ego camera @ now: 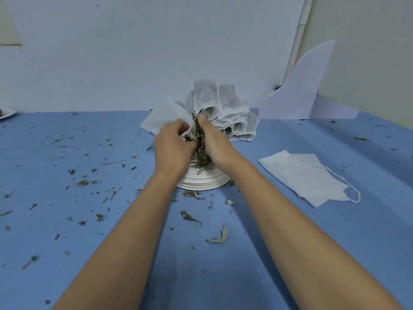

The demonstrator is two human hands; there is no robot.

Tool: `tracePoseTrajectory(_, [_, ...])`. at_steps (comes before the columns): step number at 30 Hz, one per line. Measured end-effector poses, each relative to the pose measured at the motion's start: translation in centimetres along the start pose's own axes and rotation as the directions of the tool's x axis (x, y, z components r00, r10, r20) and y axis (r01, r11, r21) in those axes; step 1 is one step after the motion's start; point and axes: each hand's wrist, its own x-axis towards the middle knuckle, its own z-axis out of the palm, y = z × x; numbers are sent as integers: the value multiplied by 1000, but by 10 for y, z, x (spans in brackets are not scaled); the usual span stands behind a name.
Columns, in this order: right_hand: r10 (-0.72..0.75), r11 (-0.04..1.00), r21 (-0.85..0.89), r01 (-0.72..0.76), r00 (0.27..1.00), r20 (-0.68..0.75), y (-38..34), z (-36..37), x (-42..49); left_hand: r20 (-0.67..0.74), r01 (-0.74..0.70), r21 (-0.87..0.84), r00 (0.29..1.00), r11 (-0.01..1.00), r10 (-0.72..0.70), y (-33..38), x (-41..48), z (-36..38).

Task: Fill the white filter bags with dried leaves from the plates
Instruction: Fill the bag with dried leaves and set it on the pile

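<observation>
A white filter bag (pixel 165 116) is held above a stack of white plates (pixel 202 182) at the table's middle. My left hand (pixel 173 146) grips the bag's mouth, fingers curled round its edge. My right hand (pixel 212 143) clutches a bunch of dried leaves (pixel 196 128) and holds it against the bag's opening. More dried leaves lie on the top plate between my wrists. Behind my hands stands a cluster of filled filter bags (pixel 225 108).
Flat empty filter bags (pixel 306 175) with drawstrings lie at the right on the blue table (pixel 89 220). Loose leaf bits are scattered over the table. A white board (pixel 299 92) leans on the wall at the back right. Another plate's edge (pixel 6 113) shows far left.
</observation>
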Motion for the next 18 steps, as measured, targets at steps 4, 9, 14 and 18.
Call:
tracePoseTrajectory(4, [-63,985,-164,54,997,-48,-2,-4,-1,-22,22,-22,1000,1000,-22,-3,2,-1])
tracePoseTrajectory(9, [-45,998,-63,29,959,-279,-1,-10,2,-45,49,-81,998,995,-52,-5,3,-4])
tracePoseTrajectory(14, [-26,1000,6,28,975,-219,4,-14,8,29,56,-199,998,978,-51,1,0,-5])
tracePoseTrajectory(18, [-89,994,-77,75,973,-211,9,-17,7,73,61,-237,996,970,-45,2,-1,-6])
